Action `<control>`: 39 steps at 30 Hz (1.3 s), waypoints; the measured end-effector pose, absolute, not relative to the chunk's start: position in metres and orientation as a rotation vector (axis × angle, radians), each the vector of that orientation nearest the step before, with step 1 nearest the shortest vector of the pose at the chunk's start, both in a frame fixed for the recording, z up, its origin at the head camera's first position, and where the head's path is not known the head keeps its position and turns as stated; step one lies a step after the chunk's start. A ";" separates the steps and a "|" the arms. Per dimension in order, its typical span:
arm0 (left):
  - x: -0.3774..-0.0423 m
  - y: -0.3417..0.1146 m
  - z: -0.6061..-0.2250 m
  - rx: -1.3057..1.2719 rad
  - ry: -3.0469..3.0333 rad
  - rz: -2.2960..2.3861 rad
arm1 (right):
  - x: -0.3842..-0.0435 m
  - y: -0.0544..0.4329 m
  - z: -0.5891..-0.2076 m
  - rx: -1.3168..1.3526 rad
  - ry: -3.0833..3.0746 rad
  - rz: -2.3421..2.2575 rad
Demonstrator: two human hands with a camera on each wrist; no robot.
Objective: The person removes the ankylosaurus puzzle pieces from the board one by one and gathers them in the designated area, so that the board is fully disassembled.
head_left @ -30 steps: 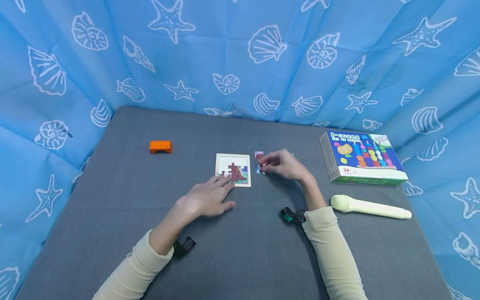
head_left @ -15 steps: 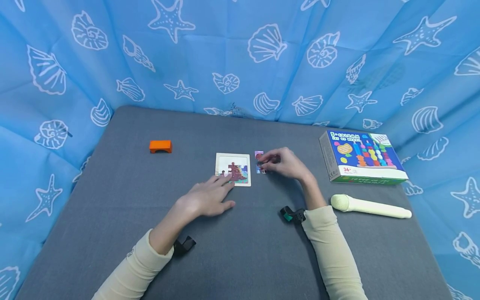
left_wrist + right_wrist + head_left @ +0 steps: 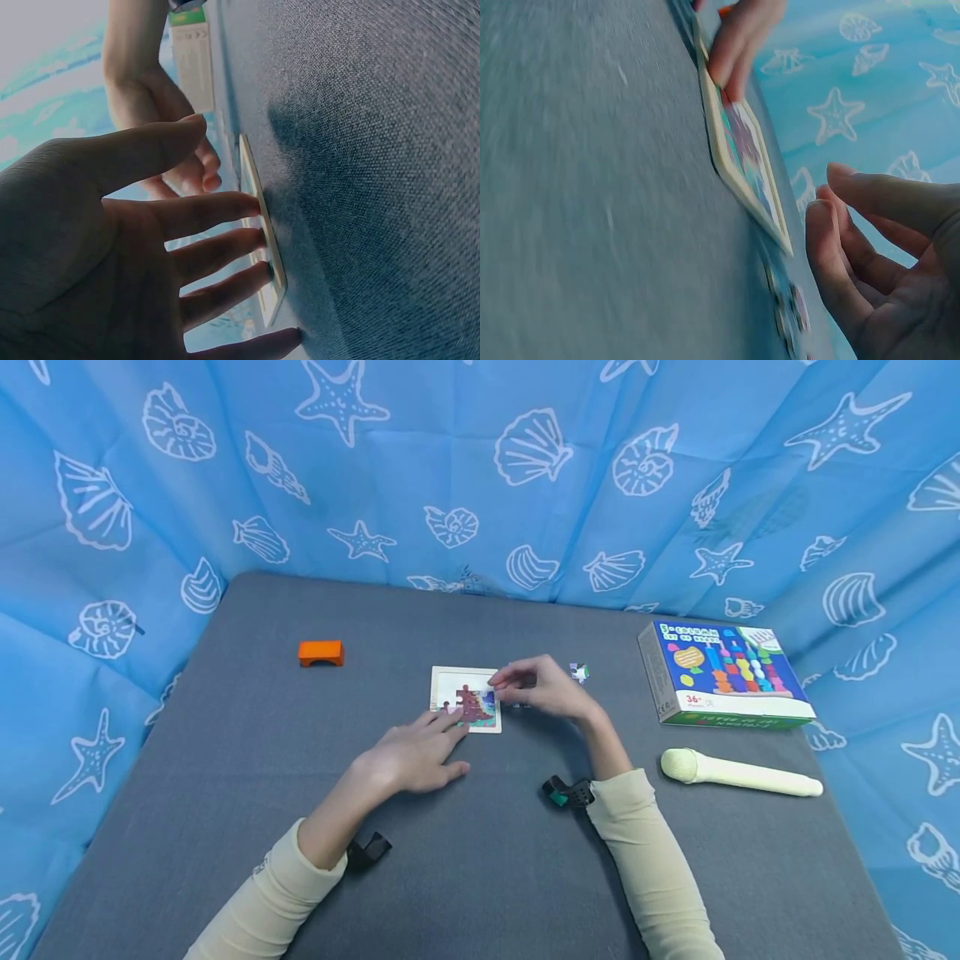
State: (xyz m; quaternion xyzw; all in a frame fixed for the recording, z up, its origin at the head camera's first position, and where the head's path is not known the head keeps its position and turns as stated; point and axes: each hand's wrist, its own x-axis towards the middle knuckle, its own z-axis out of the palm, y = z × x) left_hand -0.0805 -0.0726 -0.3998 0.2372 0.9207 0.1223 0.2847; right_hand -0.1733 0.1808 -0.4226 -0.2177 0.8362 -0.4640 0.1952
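A square puzzle tray (image 3: 465,670) with a pale wooden rim lies mid-table, partly filled with a dark red and green picture (image 3: 478,703). My left hand (image 3: 411,758) rests on its lower left edge, fingers spread and fairly straight; in the left wrist view those fingers (image 3: 225,244) reach the tray's rim (image 3: 255,180). At the tray's right edge is my right hand (image 3: 546,687), thumb and fingertips drawn together in a pinch on a small puzzle piece, mostly hidden by the fingers. Loose puzzle pieces (image 3: 784,311) lie below that hand, partly covered in the head view.
Another piece (image 3: 579,672), white and green, lies right of the right hand. Farther right are a bead-toy box (image 3: 727,672) and a cream microphone (image 3: 742,774). An orange arch block (image 3: 321,653) stands left of the tray. A blue shell-patterned curtain (image 3: 480,468) hangs behind the table.
My right hand has moved left from the loose pieces to the tray's right edge, uncovering the white and green piece. The left hand has stayed in place.
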 end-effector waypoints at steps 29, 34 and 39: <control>-0.080 -0.082 -0.400 0.663 2.402 0.445 | -0.183 0.127 -0.434 -0.573 2.524 -1.053; -0.081 -0.081 -0.402 0.651 2.398 0.431 | -0.180 0.131 -0.434 -0.602 2.461 -1.155; -0.081 -0.081 -0.403 0.647 2.412 0.418 | -0.175 0.137 -0.431 -0.581 2.362 -1.349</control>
